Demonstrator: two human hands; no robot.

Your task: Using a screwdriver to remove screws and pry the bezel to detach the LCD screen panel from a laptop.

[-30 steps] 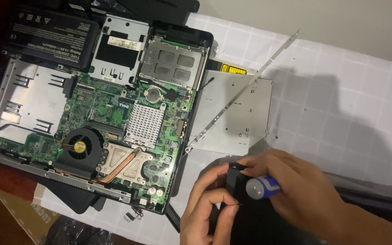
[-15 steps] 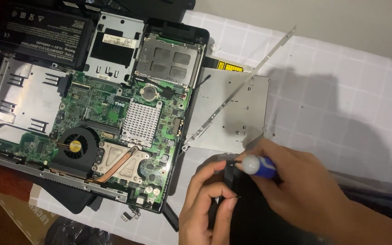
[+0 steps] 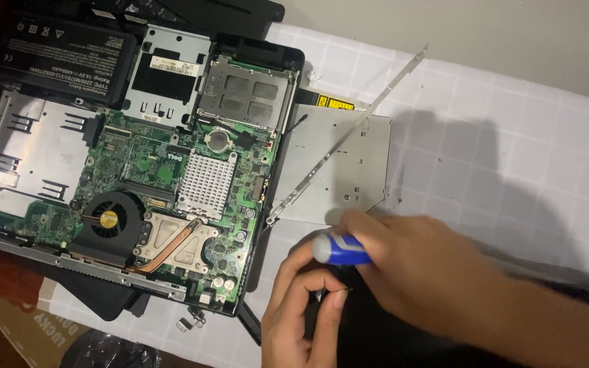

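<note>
Gripping a blue screwdriver (image 3: 341, 249), right hand (image 3: 417, 262) beside opened laptop (image 3: 138, 177).

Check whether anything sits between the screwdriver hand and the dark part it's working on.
Nothing visible does. The right hand holds the blue-handled screwdriver down at the dark part, with the left hand steadying beside it; the tip itself is hidden.

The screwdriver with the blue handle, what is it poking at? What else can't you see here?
Head view:
- Screwdriver: only the blue-and-white handle shows; the right hand covers shaft and tip.
- The dark part under both hands: too dark and covered to identify.
- Left hand: the bottom edge cuts off its wrist.
- Small metal bits by the open laptop: too small to identify.
- Silver drive: near corner hidden by the right hand.
</note>
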